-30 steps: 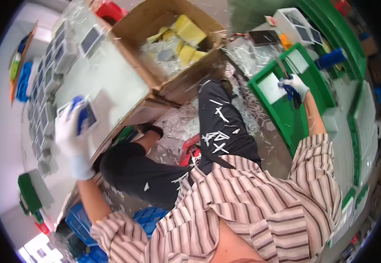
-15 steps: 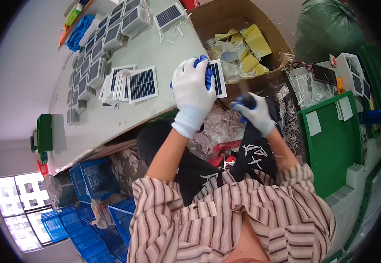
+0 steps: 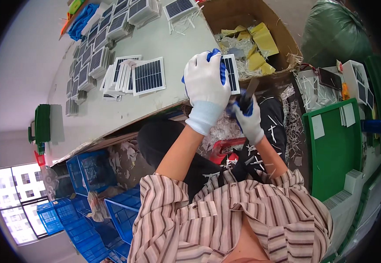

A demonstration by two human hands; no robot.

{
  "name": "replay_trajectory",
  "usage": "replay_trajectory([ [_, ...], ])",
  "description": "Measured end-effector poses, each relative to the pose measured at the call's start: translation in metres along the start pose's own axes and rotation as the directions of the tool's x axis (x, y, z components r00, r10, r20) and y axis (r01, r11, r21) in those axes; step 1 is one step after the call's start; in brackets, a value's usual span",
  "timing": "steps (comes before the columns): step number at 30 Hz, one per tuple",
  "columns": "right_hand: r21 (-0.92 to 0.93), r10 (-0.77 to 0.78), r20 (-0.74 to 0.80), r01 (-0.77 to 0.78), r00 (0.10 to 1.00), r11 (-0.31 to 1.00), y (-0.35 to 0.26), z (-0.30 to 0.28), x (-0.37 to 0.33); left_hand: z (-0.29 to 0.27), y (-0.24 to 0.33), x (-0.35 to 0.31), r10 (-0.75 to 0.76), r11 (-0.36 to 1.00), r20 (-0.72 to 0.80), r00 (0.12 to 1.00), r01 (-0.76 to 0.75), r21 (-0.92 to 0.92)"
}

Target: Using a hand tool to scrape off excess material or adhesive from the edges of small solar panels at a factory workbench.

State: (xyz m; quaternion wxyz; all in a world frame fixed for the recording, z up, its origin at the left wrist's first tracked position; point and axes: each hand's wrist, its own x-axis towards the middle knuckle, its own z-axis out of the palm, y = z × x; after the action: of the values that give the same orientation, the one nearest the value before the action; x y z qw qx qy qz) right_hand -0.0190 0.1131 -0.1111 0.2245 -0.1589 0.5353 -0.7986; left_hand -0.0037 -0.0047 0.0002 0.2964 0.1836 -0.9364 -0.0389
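Note:
My left hand [image 3: 207, 85], in a white glove with blue-coated fingers, presses a small solar panel [image 3: 231, 73] with a white border at the table's edge. The fingers are curled over the panel's left part, so only its right strip shows. Close by on the right, my right hand [image 3: 249, 120], gloved the same way, is closed around the dark handle of a knife [image 3: 252, 87]. Its blade points up beside the panel's lower right corner, slightly blurred. To the left on the table lie a loose solar panel [image 3: 149, 76] and a leaning stack of panels [image 3: 116, 79].
Stacks of panels [image 3: 98, 61] line the table's [image 3: 133, 111] far left. Beyond the edge stands a cardboard box [image 3: 219, 15] with white strips and yellow pieces. A green tray [image 3: 335, 149] is at right, a green sack [image 3: 335, 33] behind. Blue crates [image 3: 89, 173] sit lower left.
The view has shifted, so the table's things sit further left and up relative to my body. My right hand has moved down a little, and the knife blade now shows more plainly.

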Motion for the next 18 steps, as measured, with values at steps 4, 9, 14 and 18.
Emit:
replay_trajectory([
  [4,0.393,0.060,-0.171,0.012,0.984,0.920,0.072,0.015,0.049,0.003,0.016,0.002,0.009,1.000,-0.014,1.000,-0.009,0.006],
  [9,0.812,0.092,0.248,-0.259,0.964,0.523,0.037,0.041,0.102,-0.006,0.005,-0.002,0.060,0.998,0.018,0.998,-0.059,-0.024],
  [14,0.644,0.363,0.243,-0.430,0.899,0.633,0.024,0.028,0.102,-0.010,-0.013,-0.003,0.106,0.980,0.041,0.994,-0.097,-0.173],
  [18,-0.052,0.016,0.274,-0.001,0.961,0.999,0.011,-0.018,0.057,-0.027,-0.010,0.003,-0.006,0.998,0.202,0.979,-0.006,0.059],
])
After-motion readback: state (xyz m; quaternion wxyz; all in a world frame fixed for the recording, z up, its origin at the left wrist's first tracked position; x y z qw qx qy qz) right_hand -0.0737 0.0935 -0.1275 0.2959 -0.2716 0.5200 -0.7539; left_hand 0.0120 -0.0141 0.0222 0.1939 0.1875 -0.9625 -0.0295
